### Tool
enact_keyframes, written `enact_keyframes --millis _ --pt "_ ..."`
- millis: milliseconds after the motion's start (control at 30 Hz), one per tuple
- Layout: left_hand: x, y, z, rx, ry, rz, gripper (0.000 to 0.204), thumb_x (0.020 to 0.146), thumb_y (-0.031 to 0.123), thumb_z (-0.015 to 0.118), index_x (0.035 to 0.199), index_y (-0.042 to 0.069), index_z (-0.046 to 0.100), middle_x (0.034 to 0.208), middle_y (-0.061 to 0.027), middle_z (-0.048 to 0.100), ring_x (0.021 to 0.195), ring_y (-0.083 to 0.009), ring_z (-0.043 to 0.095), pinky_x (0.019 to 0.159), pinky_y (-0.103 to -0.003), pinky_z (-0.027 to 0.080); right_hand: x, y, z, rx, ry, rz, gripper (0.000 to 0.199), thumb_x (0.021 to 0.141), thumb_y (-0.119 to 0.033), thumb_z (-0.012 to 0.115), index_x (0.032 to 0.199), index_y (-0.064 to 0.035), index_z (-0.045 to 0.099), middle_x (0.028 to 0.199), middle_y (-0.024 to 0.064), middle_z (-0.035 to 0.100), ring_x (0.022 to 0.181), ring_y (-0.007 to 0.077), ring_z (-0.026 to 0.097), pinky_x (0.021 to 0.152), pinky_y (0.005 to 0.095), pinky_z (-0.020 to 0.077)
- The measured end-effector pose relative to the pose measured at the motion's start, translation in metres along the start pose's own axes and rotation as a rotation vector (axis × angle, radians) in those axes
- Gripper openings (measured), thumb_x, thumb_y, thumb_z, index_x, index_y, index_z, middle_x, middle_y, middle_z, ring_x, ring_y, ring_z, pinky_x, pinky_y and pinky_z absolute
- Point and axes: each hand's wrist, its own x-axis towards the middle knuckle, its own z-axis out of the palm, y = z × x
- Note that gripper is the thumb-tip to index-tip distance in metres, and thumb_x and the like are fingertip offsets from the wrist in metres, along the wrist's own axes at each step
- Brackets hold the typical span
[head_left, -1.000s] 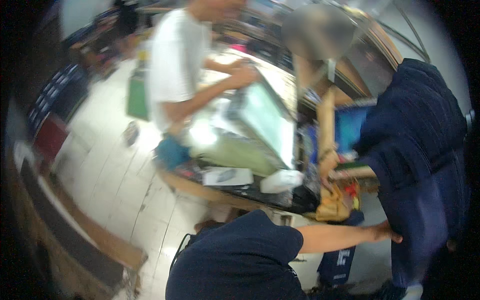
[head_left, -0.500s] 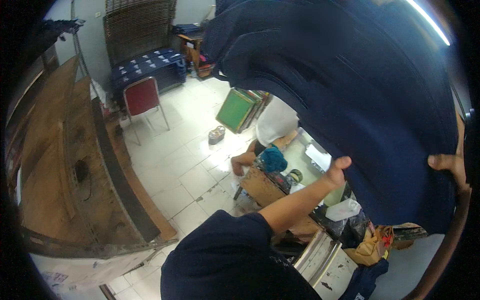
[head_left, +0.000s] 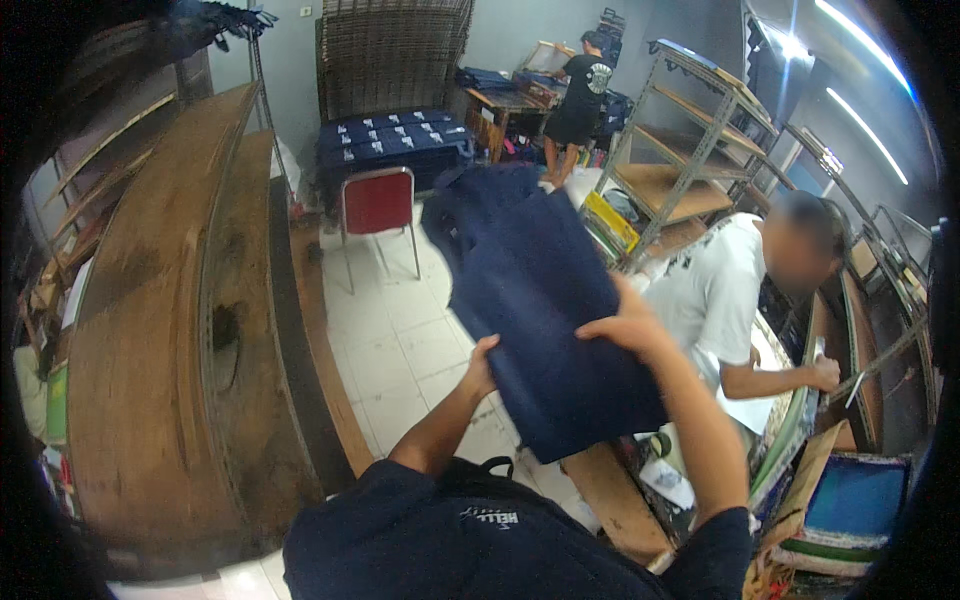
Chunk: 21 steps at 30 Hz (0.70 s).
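A bundle of navy blue cloth (head_left: 545, 310) is held up in front of me, layered and slanting from the upper left to the lower right. My left hand (head_left: 481, 370) grips its near left edge, with the thumb on top. On the other side, my right hand (head_left: 625, 325) holds the right edge, its thumb lying across the upper face. The fingers of both hands are partly hidden beneath the cloth. Whether it is one folded piece or several stacked ones, I cannot tell.
Long brown boards (head_left: 150, 350) run along my left. A red chair (head_left: 378, 205) stands ahead, before a table of navy cloths (head_left: 395, 135). At right, a person in white (head_left: 715, 300) leans over a worktable; a metal rack (head_left: 680, 150) and another person (head_left: 582, 95) are farther back.
The navy cloth has come down from high on the right to the middle in front of me. My view has turned, bringing the rack and both people into fuller sight.
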Motion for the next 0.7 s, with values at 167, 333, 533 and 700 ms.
enact_keyframes --millis 167,333,533,700 --pt "0.053 0.070 -0.137 0.646 0.536 -0.180 0.094 0.070 0.054 0.073 0.142 0.015 0.026 0.138 -0.0118 0.041 0.128 -0.0333 0.038 0.103 -0.055 0.026 0.121 0.006 0.099 -0.264 -0.085 0.141 0.101 0.052 -0.034 0.082 0.137 -0.0037 0.035 0.115 0.0246 0.059 0.109 0.0392 0.057 0.094 0.0423 0.0448" --pt "0.086 0.148 -0.219 0.767 0.930 -0.189 0.099 0.066 0.050 0.078 0.140 0.008 0.029 0.130 -0.0187 0.047 0.114 -0.0330 0.049 0.091 -0.049 0.040 0.240 0.062 0.146 -0.508 -0.138 0.144 0.078 0.056 -0.033 0.079 0.120 -0.0031 0.045 0.099 0.0200 0.065 0.094 0.0371 0.063 0.081 0.0446 0.0504" --pt "0.127 0.220 -0.271 0.807 1.012 -0.188 0.090 0.068 0.044 0.079 0.136 0.008 0.033 0.119 -0.0149 0.052 0.103 -0.0267 0.053 0.081 -0.042 0.044 0.345 0.144 0.186 -0.670 -0.224 0.257 0.074 0.057 -0.030 0.077 0.116 0.0005 0.045 0.093 0.0175 0.067 0.090 0.0345 0.065 0.078 0.0430 0.0514" --pt "0.194 0.252 -0.321 0.841 1.046 -0.223 0.086 0.067 0.044 0.080 0.133 0.009 0.038 0.109 -0.0129 0.057 0.095 -0.0222 0.055 0.073 -0.036 0.046 0.436 0.234 0.204 -0.721 -0.370 0.329 0.067 0.056 -0.028 0.077 0.113 -0.0028 0.052 0.095 0.0174 0.067 0.092 0.0326 0.065 0.079 0.0403 0.0522"
